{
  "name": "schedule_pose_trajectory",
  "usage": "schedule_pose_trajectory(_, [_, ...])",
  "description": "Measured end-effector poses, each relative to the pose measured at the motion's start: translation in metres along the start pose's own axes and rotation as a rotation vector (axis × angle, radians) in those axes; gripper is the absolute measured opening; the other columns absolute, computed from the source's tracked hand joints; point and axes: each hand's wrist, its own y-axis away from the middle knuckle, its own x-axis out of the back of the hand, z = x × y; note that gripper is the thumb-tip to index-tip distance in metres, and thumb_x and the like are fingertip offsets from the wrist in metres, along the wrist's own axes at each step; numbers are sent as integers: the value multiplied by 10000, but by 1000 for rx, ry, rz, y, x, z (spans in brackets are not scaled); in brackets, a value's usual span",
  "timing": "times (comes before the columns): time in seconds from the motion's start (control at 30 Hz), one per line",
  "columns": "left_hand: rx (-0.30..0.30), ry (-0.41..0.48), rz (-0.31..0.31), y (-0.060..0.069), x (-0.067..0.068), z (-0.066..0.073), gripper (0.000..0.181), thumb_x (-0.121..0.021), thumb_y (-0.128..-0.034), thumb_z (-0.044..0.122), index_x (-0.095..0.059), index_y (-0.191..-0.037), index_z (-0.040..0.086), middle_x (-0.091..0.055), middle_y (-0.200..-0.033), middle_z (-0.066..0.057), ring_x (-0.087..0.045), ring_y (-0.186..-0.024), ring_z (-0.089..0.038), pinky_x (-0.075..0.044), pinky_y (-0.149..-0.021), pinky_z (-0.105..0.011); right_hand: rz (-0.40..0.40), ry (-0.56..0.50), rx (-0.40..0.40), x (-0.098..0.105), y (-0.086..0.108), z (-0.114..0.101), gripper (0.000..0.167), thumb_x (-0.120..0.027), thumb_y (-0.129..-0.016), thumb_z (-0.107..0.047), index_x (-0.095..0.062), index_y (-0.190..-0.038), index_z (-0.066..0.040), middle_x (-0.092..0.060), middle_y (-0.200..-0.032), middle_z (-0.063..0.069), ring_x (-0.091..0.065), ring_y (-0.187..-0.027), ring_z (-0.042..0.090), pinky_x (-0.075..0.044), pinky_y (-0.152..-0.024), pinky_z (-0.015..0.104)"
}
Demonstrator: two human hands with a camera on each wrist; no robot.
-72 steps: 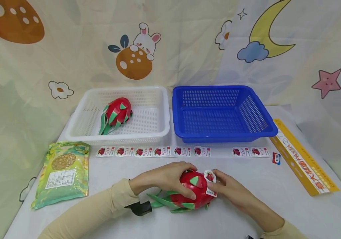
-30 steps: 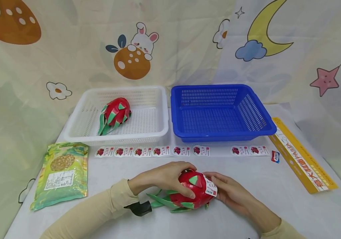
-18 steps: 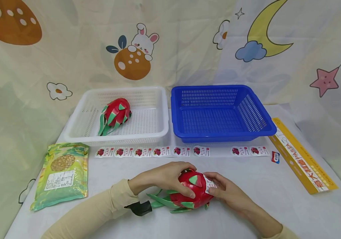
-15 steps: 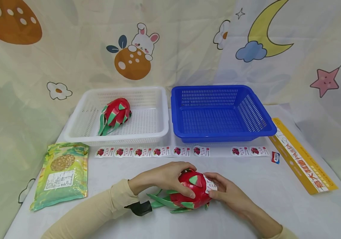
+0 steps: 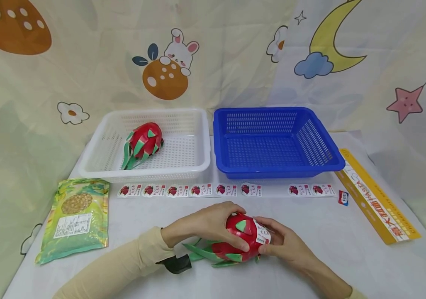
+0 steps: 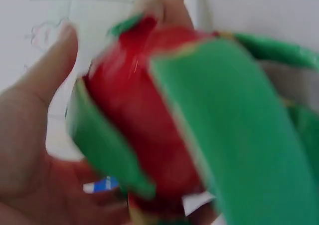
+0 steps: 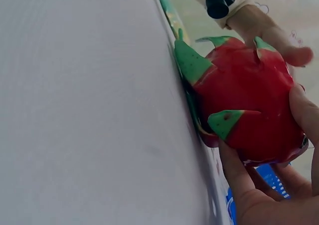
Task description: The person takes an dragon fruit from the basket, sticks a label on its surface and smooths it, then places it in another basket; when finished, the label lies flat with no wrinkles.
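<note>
Glossy red, green-leafed dragon fruit (image 5: 249, 232) bears a white printed label (image 5: 261, 233)
Left grip (image 5: 216, 224) and right grip (image 5: 286, 243) clasp it.

Dragon fruit (image 5: 239, 230): glossy red, rounded, with green-tipped scales and long green leaves (image 5: 209, 252) at one end.
Fruit's pose: on its side on the tabletop (image 5: 153, 216), between the left grip (image 5: 214, 226) and the right grip (image 5: 289, 245), touching both.
Leafy end: below the left grip, some leaves spread toward its wrist.
Blunt end: facing the right grip, held by its thumb and fingers.
Sticker (image 5: 262, 232): white with pinkish lettering, on the blunt end, just beside the right grip's fingers; partly hidden.
</note>
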Motion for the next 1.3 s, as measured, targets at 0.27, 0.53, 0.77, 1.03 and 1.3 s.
schedule_pose_trajectory(0.27, [24, -206, 194, -4, -19, 14, 678, -701, -721, 674, -644, -1188, 186, -646, -1099, 85, -581, -902, -42, -493, -669, -204, 24, -6, 41, -4, 3, 3, 646, -685, -865, -19, -379, -1434, -2, -481, -1343, -105, -568, -1155, 42, -524, -918, 227])
schedule_pose_trajectory(0.53, [11, -239, 201, -4, -22, 17, 555, -662, -767, 609, -641, -1155, 213, -644, -1060, 102, -565, -890, -27, -477, -632, -201, -18, -27, 66, -2, 2, 3, 650, -683, -863, -1, -375, -1435, -7, -474, -1370, -86, -559, -1179, 46, -518, -932, 227])
schedule_pose_trajectory(0.77, [-45, -143, -1, -3, -7, 7, 680, -764, -728, 523, -566, -1295, 204, -595, -1173, 92, -549, -963, -13, -507, -667, -168, -103, 55, 70, 9, -2, -1, 640, -677, -875, -20, -363, -1433, 0, -449, -1427, 27, -521, -1223, 4, -518, -934, 232])
schedule_pose_trajectory(1.03, [-128, -47, -166, -4, 7, -2, 810, -831, -699, 383, -482, -1393, 153, -545, -1268, 66, -502, -1096, -15, -505, -764, -150, -9, 380, 151, 44, 7, -38, 493, -610, -925, -39, -459, -1394, -36, -555, -1361, 84, -603, -1159, 87, -536, -895, 242])
schedule_pose_trajectory(1.3, [-115, -45, -160, -4, 7, -1, 801, -830, -704, 376, -486, -1394, 157, -543, -1271, 60, -508, -1095, -21, -505, -758, -150, 364, 448, 319, 127, 20, -111, 430, -470, -999, -27, -424, -1426, -51, -583, -1299, -43, -588, -1132, 1, -452, -879, 94])
